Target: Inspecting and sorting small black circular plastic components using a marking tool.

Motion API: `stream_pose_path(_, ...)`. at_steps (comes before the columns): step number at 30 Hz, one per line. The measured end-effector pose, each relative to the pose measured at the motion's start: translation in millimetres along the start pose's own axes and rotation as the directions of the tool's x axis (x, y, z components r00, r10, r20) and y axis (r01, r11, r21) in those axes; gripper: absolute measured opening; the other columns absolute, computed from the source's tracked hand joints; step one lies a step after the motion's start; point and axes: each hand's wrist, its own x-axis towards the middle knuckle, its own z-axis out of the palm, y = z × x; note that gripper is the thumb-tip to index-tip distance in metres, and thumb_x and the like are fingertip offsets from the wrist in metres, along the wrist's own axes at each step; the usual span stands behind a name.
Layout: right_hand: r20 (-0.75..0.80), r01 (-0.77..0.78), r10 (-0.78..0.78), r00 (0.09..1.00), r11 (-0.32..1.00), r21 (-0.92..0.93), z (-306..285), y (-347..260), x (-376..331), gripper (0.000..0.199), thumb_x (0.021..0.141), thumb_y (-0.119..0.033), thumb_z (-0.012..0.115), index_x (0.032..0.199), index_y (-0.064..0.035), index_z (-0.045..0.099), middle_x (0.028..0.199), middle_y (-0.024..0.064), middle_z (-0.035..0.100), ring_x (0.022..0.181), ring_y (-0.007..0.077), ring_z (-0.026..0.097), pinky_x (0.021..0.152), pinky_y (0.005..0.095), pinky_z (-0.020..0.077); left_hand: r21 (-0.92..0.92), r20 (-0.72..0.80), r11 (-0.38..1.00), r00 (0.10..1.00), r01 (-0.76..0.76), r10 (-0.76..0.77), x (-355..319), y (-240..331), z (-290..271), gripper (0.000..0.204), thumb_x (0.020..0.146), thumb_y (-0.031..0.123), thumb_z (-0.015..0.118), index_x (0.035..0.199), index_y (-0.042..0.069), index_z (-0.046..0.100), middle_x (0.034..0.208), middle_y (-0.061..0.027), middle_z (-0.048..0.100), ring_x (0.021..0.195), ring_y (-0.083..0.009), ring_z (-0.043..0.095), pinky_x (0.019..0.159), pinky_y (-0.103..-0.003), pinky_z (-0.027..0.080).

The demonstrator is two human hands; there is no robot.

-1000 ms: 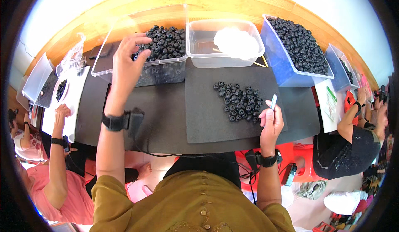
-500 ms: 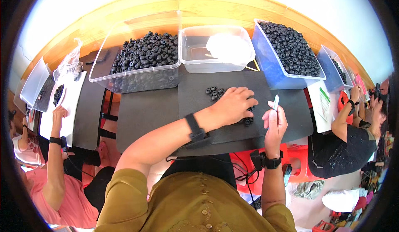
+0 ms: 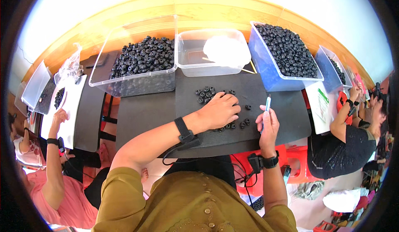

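Note:
Over the dark work board (image 3: 189, 119) my left hand (image 3: 220, 109) is palm down, its fingers loosely bent and apart among small black bead-like pieces (image 3: 204, 94). Its palm and some pieces beneath are hidden. A cluster lies beyond that hand, and others, such as a loose black piece (image 3: 248, 107), lie to its right. Upright between thumb and fingers, my right hand (image 3: 268, 126) grips a slim white and light-blue pen-like tool (image 3: 268, 103) with a dark tip, apart from the pieces.
Clear bins heaped with black pieces stand at back left (image 3: 145, 59) and back right (image 3: 286, 53). Between them is a clear tub (image 3: 191, 55) with a white round item. Co-workers sit on both sides, and a red stool (image 3: 297, 163) is at right. Cables hang near my wrists.
My left hand has moved left and toward me, uncovering pieces on its right. My right hand, still holding the pen-like tool, has shifted slightly left.

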Motion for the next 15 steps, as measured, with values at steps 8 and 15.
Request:
stream_pose_path(8,-0.026,-0.054,0.056,0.998,0.995,0.087,8.8,-3.3,7.8,0.03,0.102,-0.026,0.047,0.116,-0.0032,0.06,0.078,-0.0009,0.055,0.055,0.0033,0.04,0.049,0.0191,0.0296,-0.119,-0.151,0.971,0.963,0.205,-0.222,-38.0,-32.4,-40.8,0.03,0.092,0.026,0.061,0.116,0.009,0.062,0.132,-0.0163,0.053,0.13,-0.0367,0.045,0.107,-0.047,0.035)
stream_pose_path(15,0.102,-0.201,0.184,0.978,0.96,0.194,17.7,-13.6,18.5,0.03,0.102,-0.028,0.049,0.116,-0.0044,0.061,0.082,-0.0008,0.057,0.054,0.0026,0.042,0.047,0.0183,0.031,-0.06,-0.108,0.965,0.959,0.257,-0.262,-49.4,-20.3,-38.0,0.039,0.087,0.031,0.066,0.12,0.011,0.061,0.138,-0.0153,0.047,0.136,-0.0375,0.036,0.108,-0.057,0.03)
